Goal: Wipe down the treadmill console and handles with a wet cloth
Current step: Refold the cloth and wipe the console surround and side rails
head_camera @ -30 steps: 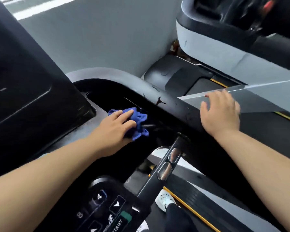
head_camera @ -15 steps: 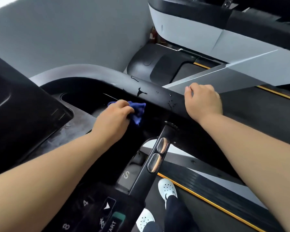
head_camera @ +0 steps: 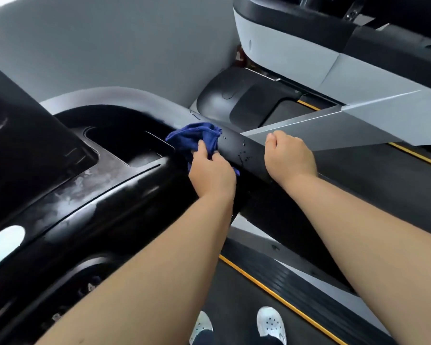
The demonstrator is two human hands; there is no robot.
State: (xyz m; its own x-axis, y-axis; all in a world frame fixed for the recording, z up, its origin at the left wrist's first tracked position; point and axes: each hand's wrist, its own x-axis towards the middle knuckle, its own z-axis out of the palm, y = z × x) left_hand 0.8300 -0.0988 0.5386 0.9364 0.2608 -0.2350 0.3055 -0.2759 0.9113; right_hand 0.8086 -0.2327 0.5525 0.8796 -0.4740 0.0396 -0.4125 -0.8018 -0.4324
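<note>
Centre frame, my left hand (head_camera: 210, 171) grips the blue cloth (head_camera: 193, 138), right hand (head_camera: 290, 158) clasps the handrail (head_camera: 232, 144); its droplets (head_camera: 243, 156) risk a slip.

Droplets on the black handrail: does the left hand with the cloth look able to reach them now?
Probably yes. The left hand grips the blue cloth on the black handrail beside the droplets; nothing lies between, and the right hand grips it beyond them.

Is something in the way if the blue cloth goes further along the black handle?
Yes. The left hand holds the blue cloth on the handle, and the right hand grips that same handle a little farther along. Only a bare, wet-spotted stretch lies between them, so that hand blocks the way.
</note>
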